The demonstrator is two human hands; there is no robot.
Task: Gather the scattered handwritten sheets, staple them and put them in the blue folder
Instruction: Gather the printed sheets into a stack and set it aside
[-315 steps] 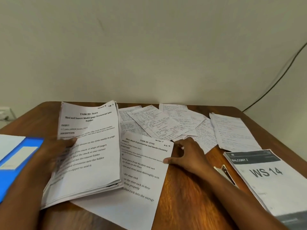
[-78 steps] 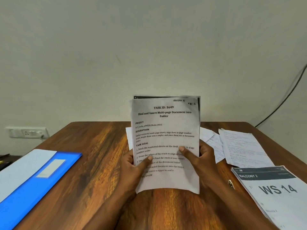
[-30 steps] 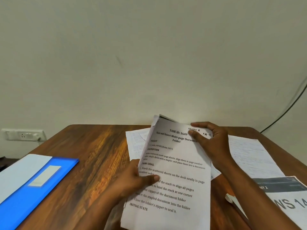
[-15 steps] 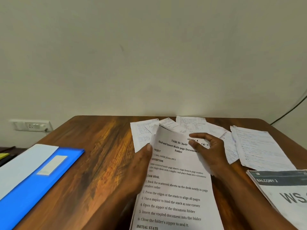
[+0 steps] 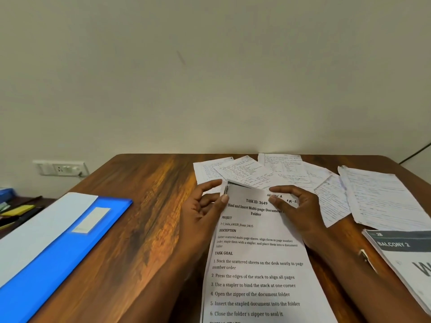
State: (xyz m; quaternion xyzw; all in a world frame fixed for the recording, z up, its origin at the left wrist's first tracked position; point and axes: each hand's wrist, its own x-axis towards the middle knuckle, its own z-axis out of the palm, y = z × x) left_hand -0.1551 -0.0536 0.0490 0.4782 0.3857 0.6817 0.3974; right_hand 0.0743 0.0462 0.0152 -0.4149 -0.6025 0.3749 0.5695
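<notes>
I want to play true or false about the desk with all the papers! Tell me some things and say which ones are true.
1. Both hands hold the printed task sheets. True: the left hand and the right hand hold them near the top edge.
2. The blue folder lies on the person's right. False: it lies on the left side of the table.
3. The handwritten sheets are spread out beyond the hands. True.
4. The handwritten sheets are inside the folder. False: they lie loose on the table.
5. A sheet marked BALCONY 2 lies at the right. True.
</notes>
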